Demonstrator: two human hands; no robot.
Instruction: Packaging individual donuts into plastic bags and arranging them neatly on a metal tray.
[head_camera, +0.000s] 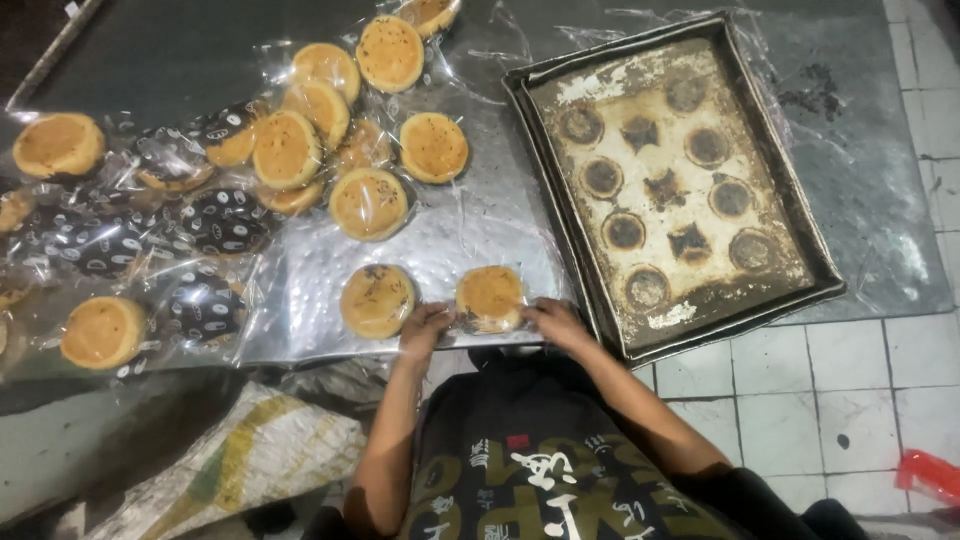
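Observation:
Both my hands meet at a round golden bun (489, 296) in a clear plastic wrapper near the front edge of the metal sheet (470, 230). My left hand (424, 329) grips the wrapper's left side, and my right hand (556, 320) grips its right side. A second wrapped bun (376, 300) lies just left of my left hand.
Several more wrapped buns (368, 203) lie scattered across the sheet to the left and back, some in dark printed wrappers (224, 222). An empty, burnt baking tray (680, 180) sits to the right. White floor tiles (800, 400) lie at the lower right; a sack (250, 460) lies at the lower left.

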